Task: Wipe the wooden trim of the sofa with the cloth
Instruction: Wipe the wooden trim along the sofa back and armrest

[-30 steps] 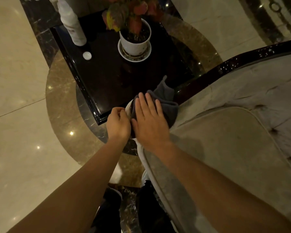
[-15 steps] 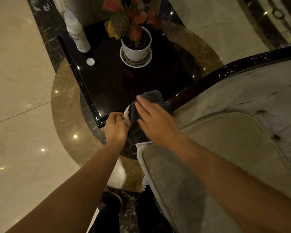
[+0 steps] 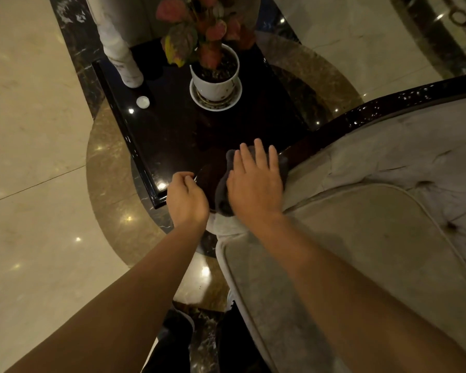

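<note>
A dark grey cloth (image 3: 222,189) lies over the front end of the sofa's dark glossy wooden trim (image 3: 361,118), which curves from the arm's tip up to the right edge. My right hand (image 3: 254,181) presses flat on the cloth, fingers spread and pointing away from me. My left hand (image 3: 186,199) is curled just left of the cloth, fingers closed against the rounded end of the arm; whether it grips anything is hidden. The beige sofa cushion (image 3: 361,251) fills the lower right.
A black glossy side table (image 3: 172,135) stands just beyond the sofa arm, carrying a potted plant (image 3: 214,74) on a saucer, a white bottle (image 3: 124,60) and its small white cap (image 3: 143,101). Polished marble floor (image 3: 33,157) lies to the left. My shoes show below.
My right hand has slid the cloth forward and to the right along the trim, uncovering the arm's rounded end. My left hand has stayed beside that end.
</note>
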Tool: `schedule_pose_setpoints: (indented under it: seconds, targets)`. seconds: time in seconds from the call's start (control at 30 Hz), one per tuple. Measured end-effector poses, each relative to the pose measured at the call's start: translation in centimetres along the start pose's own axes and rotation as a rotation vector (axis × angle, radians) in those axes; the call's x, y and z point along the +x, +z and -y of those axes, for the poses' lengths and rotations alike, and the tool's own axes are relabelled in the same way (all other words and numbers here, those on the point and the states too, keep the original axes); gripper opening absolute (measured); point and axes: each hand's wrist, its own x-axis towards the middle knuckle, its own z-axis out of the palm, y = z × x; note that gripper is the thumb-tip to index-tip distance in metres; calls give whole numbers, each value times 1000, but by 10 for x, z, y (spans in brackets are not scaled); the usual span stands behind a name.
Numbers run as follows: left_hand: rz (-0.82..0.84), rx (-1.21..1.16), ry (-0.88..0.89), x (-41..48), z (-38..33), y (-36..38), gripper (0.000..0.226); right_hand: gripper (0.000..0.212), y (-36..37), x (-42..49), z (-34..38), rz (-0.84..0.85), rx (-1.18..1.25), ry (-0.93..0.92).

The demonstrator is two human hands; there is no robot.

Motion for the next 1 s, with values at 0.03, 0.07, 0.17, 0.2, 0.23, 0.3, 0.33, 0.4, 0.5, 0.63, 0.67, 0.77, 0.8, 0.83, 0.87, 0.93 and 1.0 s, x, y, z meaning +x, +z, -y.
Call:
schedule_pose_setpoints:
  seconds: [0.03,0.07,0.17,0.2,0.23,0.3,0.33,0.4,0.5,0.63,0.67,0.77,0.8,0.83,0.87,0.93,1.0]
  targets:
    - [-7,4,21,-1,-3,2,28,58,-1,-4,18,6,50,26]
    - [-10,7,45,-2,-6,4,29,60,-1,-10,34,20,96,2]
    - [30,48,114,-3,-14,10,27,64,-8,-14,13,85,50,-248]
    - [46,82,127,-5,-15,12,26,63,-13,-8,-12,90,-25,-322]
    - [51,135,140,-7,-15,15,26,62,-16,-2,-40,83,-85,-343]
    - [35,289,222,-15,-14,19,31,56,-25,11,-93,28,-89,-203]
    - [29,386,288,-20,-15,20,36,53,-31,15,-110,-3,-72,-101]
    - [44,584,433,-23,-19,23,46,52,-37,14,-101,-52,-24,47]
    - [75,812,568,-16,-23,28,49,53,-25,-6,-44,2,-26,-151]
    - [47,878,650,-7,-16,35,51,54,-22,-3,-77,14,-83,-362]
    - [43,872,653,-5,-14,36,52,55,-23,8,-97,-23,-89,-280]
    - [59,873,660,-5,-14,37,53,55,-33,24,-119,-92,46,80]
    - [66,867,653,-5,-14,37,53,53,-33,21,-104,-130,54,131]
    - [74,857,632,-6,-15,38,53,53,-30,14,-87,-131,38,103]
    - [79,850,608,-6,-17,39,53,53,-27,5,-71,-110,18,3]
    - [70,853,581,-7,-20,40,52,51,-21,-11,-65,-51,-15,-289]
    - [51,869,588,-9,-20,41,51,51,-24,0,-96,-30,-50,-438]
